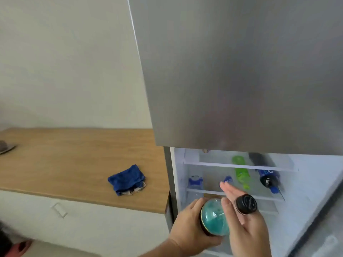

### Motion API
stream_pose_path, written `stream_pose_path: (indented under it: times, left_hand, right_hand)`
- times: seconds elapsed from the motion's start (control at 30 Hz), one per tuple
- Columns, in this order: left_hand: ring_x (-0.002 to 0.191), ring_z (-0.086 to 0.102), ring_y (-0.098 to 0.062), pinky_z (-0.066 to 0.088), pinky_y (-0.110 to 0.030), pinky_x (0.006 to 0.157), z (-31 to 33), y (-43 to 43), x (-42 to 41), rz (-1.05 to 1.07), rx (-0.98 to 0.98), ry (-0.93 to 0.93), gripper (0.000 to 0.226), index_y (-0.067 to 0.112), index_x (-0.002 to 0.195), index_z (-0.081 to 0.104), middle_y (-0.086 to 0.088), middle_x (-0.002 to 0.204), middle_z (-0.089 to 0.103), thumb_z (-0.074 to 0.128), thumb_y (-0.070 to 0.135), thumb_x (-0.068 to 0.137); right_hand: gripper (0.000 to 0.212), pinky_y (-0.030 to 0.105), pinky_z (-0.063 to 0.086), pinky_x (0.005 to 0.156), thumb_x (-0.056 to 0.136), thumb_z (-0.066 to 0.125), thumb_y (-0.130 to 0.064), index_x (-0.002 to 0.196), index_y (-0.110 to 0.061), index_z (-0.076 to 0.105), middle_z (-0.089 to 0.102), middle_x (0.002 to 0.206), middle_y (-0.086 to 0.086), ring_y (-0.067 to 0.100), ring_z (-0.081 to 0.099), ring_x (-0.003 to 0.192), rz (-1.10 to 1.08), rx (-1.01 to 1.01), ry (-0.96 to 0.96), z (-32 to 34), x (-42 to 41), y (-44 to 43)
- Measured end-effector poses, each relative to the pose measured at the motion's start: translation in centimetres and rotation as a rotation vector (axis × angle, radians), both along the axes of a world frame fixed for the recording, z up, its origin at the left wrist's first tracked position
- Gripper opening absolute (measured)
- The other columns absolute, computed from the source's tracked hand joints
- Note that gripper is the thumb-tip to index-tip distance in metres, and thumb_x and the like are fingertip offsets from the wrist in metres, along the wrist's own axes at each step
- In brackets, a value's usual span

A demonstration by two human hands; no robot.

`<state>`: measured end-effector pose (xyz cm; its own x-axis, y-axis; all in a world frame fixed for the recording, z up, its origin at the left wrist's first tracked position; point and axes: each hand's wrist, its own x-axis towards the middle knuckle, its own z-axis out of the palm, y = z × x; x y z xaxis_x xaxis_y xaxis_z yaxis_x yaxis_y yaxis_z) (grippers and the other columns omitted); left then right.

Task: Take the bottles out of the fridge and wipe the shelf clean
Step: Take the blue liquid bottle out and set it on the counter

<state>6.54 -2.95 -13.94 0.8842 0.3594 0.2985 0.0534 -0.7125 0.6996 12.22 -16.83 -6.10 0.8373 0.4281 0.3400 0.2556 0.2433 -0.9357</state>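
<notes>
The lower fridge compartment stands open, with a glass shelf across it. On the shelves lie a green bottle and a dark bottle with a blue label. Two blue-capped clear bottles stand further left. In front of the fridge, my left hand grips a teal-topped bottle. My right hand has its fingers stretched toward the shelf, and a black-capped bottle is wedged between them; its body is hidden. A folded blue cloth lies on the wooden counter.
The wooden counter runs to the left of the fridge, with a grey object at its far left edge. The closed steel upper door hangs above the open compartment. White cabinet fronts sit below the counter.
</notes>
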Motion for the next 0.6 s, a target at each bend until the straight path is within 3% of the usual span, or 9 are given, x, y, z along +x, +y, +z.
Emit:
stream_pose_path:
  times: [0.1,0.2,0.37,0.5,0.6]
  left_hand:
    - [0.105,0.065,0.003,0.055,-0.029,0.088,1.0,2.8,-3.7,0.092,-0.062,-0.054,0.073,0.038,0.126,0.057,0.020,0.113,0.067,0.087,0.049,0.061]
    - [0.100,0.068,0.000,0.056,-0.031,0.083,2.5,6.7,-6.4,0.181,-0.111,-0.112,0.065,0.039,0.124,0.058,0.018,0.108,0.069,0.086,0.046,0.065]
    - [0.099,0.070,-0.012,0.057,-0.041,0.080,4.2,15.1,-9.9,0.331,-0.219,-0.169,0.057,0.033,0.117,0.061,0.010,0.104,0.071,0.085,0.054,0.070]
    - [0.093,0.071,-0.008,0.058,-0.040,0.078,4.7,23.9,-11.5,0.400,-0.316,-0.139,0.053,0.035,0.111,0.061,0.014,0.100,0.073,0.087,0.047,0.066]
    - [0.083,0.071,-0.009,0.058,-0.044,0.073,4.4,31.0,-11.3,0.440,-0.357,-0.107,0.054,0.031,0.106,0.061,0.014,0.091,0.074,0.086,0.048,0.061]
  right_hand:
    - [0.038,0.030,0.042,0.106,0.083,0.065,-0.041,0.118,-0.024,0.068,0.069,0.123,-0.014,0.005,0.058,0.123,0.083,-0.049,-0.083,1.8,-2.5,4.5]
    - [0.042,0.036,0.043,0.106,0.082,0.062,-0.047,0.118,-0.025,0.066,0.068,0.124,-0.014,0.006,0.058,0.123,0.162,-0.060,-0.106,3.5,-4.9,9.9]
    - [0.023,0.033,0.045,0.101,0.089,0.060,-0.037,0.110,-0.031,0.066,0.069,0.115,-0.019,0.001,0.060,0.116,0.274,-0.116,-0.147,5.6,-7.9,20.4]
    - [0.023,0.027,0.043,0.098,0.089,0.060,-0.038,0.110,-0.031,0.065,0.069,0.115,-0.018,0.003,0.061,0.116,0.318,-0.153,-0.127,6.5,-9.3,30.7]
    - [0.013,0.027,0.047,0.088,0.093,0.060,-0.035,0.097,-0.023,0.063,0.071,0.096,-0.008,0.006,0.065,0.098,0.299,-0.193,-0.135,6.1,-8.7,38.4]
